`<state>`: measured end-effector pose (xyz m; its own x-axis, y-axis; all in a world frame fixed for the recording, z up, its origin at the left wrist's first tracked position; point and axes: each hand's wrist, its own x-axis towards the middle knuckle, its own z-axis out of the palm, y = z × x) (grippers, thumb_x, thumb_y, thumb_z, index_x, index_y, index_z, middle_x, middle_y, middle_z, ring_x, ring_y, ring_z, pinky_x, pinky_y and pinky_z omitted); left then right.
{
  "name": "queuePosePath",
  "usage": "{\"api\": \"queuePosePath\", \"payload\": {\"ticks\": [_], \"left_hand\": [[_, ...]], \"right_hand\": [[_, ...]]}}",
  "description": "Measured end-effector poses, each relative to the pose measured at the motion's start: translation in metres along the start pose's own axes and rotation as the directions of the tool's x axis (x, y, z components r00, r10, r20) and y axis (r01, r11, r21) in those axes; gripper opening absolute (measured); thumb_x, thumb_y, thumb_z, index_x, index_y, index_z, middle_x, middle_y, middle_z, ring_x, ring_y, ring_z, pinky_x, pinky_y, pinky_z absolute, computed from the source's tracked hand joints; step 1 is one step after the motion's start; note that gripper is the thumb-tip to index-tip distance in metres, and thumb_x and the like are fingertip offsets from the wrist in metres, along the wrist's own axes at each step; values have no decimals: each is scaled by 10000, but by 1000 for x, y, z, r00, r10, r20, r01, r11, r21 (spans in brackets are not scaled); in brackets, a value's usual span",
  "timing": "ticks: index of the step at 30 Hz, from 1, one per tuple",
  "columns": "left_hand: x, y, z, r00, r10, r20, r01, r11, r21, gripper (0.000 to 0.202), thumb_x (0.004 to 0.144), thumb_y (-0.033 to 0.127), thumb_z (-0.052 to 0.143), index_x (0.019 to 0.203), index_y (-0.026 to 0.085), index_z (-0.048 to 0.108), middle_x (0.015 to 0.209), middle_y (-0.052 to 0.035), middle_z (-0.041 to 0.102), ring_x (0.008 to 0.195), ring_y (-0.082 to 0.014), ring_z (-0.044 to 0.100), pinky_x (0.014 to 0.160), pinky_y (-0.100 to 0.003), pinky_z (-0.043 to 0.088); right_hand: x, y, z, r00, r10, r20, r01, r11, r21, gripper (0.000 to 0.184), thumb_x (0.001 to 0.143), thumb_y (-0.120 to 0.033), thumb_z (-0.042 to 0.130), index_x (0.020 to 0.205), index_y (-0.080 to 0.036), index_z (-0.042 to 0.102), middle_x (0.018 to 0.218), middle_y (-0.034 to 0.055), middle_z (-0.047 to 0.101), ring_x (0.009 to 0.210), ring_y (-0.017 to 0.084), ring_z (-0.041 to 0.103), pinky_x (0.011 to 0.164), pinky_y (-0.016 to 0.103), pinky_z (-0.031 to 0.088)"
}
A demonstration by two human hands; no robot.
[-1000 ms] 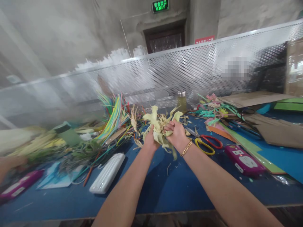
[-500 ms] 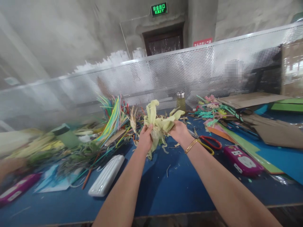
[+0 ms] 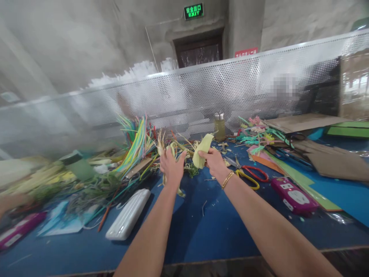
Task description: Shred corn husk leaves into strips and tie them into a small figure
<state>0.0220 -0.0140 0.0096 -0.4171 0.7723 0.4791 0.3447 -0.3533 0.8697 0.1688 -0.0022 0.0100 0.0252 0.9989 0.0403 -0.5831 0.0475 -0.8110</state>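
The right hand (image 3: 215, 161) has its thumb and fingers pinched on a flat, pale green, leaf-shaped piece (image 3: 203, 151), up over the blue table top (image 3: 207, 234). The left hand's (image 3: 172, 167) thumb and fingers are apart, next to pale, curly strips (image 3: 173, 147). Red-and-yellow-handled metal scissors (image 3: 244, 168) lie near the right wrist.

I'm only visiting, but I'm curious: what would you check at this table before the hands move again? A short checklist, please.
1. Right hand has hold of the pale green piece: ok, pinched between thumb and fingers.
2. Left hand has a firm hold: cannot tell; it looks spread by the pale strips.
3. Scissors out of both hands: ok, lying beside the right wrist.
4. Bottle upright: ok, standing beyond the hands.
5. Blue table swept of scraps: not ok, loose bits lie on it.
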Motion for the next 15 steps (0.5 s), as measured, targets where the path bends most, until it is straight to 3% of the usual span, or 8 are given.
{"api": "queuePosePath", "payload": {"ticks": [3,5,6,10,15], "left_hand": [[-9,9,7,961,187,206,-189,982,-14,341,744,419,679,1004,201,652,1116,-107,640,1107,-262,539,966,-369,376],[-11,9,12,913,177,367,-155,984,-90,260,744,397,675,894,185,659,880,-62,669,838,-205,597,809,-316,440],[-11,8,14,904,152,399,-117,987,-113,242,734,389,682,854,180,656,800,-42,656,743,-182,581,733,-291,441],[-7,5,14,934,60,352,-13,991,-136,179,737,359,661,738,180,643,666,-2,596,609,-139,498,607,-245,380],[-5,9,9,947,105,303,-99,994,-36,141,787,324,602,724,199,626,591,24,518,557,-130,424,571,-240,317]], "right_hand": [[1,5,1,998,-67,-5,67,998,-15,303,495,-216,811,729,-166,624,613,-29,646,522,115,566,528,243,467],[0,7,3,994,-113,-7,113,993,-18,312,496,-222,805,737,-169,614,614,-39,639,528,104,556,532,229,456],[-1,7,4,992,-125,-6,125,992,-16,316,498,-224,804,738,-171,606,610,-43,633,528,101,553,529,224,450],[-7,4,8,997,-59,52,59,998,-5,331,516,-251,804,751,-184,581,602,-45,628,518,110,562,499,223,439],[-8,-3,8,999,-13,50,13,1000,5,322,527,-262,810,746,-181,588,579,-42,623,495,106,558,446,204,402]]}}
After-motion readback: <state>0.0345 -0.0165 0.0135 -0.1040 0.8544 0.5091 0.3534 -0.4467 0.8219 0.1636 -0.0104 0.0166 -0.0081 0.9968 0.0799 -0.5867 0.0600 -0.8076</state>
